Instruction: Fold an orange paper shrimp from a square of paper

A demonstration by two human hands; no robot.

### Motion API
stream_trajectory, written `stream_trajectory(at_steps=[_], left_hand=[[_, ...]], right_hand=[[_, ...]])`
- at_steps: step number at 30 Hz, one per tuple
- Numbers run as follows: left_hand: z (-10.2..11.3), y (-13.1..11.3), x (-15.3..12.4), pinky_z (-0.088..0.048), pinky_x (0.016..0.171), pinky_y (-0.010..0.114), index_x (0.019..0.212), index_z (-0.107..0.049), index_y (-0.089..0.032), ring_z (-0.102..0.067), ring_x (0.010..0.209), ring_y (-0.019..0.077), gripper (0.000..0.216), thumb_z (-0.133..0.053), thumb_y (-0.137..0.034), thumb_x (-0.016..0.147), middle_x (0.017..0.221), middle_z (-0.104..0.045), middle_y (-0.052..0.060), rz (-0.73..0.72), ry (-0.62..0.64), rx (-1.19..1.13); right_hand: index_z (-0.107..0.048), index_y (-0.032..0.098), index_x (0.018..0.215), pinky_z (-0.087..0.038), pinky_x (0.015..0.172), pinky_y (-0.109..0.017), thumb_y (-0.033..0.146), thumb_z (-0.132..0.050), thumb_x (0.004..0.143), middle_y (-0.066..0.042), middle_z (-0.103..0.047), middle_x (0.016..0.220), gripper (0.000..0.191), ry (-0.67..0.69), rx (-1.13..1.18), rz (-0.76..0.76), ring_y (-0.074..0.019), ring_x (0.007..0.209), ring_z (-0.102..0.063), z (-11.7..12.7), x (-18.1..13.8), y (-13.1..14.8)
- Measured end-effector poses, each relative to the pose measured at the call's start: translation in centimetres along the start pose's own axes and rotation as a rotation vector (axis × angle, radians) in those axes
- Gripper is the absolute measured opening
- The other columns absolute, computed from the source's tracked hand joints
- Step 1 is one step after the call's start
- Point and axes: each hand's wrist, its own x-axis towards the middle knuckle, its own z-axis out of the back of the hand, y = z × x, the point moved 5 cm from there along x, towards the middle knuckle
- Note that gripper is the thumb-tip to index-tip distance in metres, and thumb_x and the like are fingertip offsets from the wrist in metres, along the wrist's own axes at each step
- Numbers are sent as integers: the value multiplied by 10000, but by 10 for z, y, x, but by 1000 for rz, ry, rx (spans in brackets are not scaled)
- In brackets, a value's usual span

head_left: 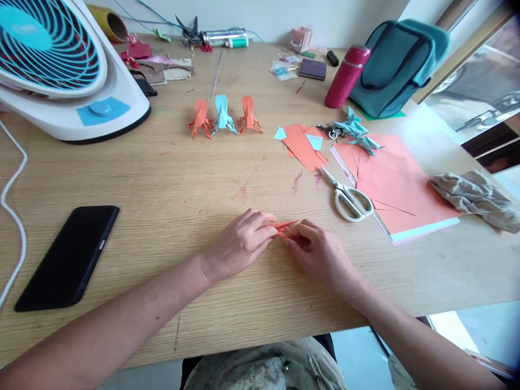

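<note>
Near the front of the table, my left hand (246,238) pinches a small piece of folded orange paper (283,225). From the other side my right hand (319,248) grips the same piece between thumb and fingers. Much of the folded paper is hidden by the fingers; a thin pointed part shows between the hands. White-handled scissors (351,200) lie just beyond my right hand. Farther back stand an orange origami figure (201,118), a blue origami figure (223,114) and another orange figure (249,114), each on thin folded legs.
Orange sheets (400,179) lie stacked at right, beside orange scraps (304,147) and blue folded figures (355,129). A pink bottle (347,77) and teal bag (400,67) stand behind. At left are a black phone (69,257) and a fan (117,103). Crumpled cloth (475,200) sits far right.
</note>
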Motion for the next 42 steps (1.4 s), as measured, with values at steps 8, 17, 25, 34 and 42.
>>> stream_trajectory(at_steps=[8,17,25,34,42], left_hand=[[5,20,1,-569,736,253,905,-637,-176,-688,864,149,13,-641,-172,893,1027,-706,67,446,-128,-675],[-8,35,-4,-520,752,246,989,-721,-135,-672,796,140,311,-807,-316,750,931,-750,42,799,-7,-1203],[-10,28,-3,-424,619,195,765,-670,-142,-523,632,75,166,-774,-272,763,692,-605,-45,810,-3,-1150],[-5,17,-4,-342,506,191,721,-620,-136,-437,556,68,227,-717,-331,783,626,-492,-57,858,140,-984],[0,17,-3,-341,513,201,671,-555,-157,-406,553,68,204,-673,-292,767,614,-466,-61,858,104,-978]], right_hand=[[-665,186,827,-416,620,-255,169,-594,929,-9,-566,797,125,-44,164,198,-120,674,-525,9,14,13],[-673,187,862,-449,669,-271,146,-598,928,-21,-586,829,108,-106,182,360,-130,722,-558,10,28,28],[-682,189,834,-453,673,-255,240,-681,915,-19,-624,841,96,3,402,171,-129,745,-588,-5,31,15],[-635,176,764,-415,630,-262,409,-701,913,-17,-618,778,285,223,634,163,-130,702,-553,-9,32,8],[-697,172,740,-383,594,-240,420,-767,863,23,-556,687,285,140,621,189,-98,629,-491,-3,33,7]])
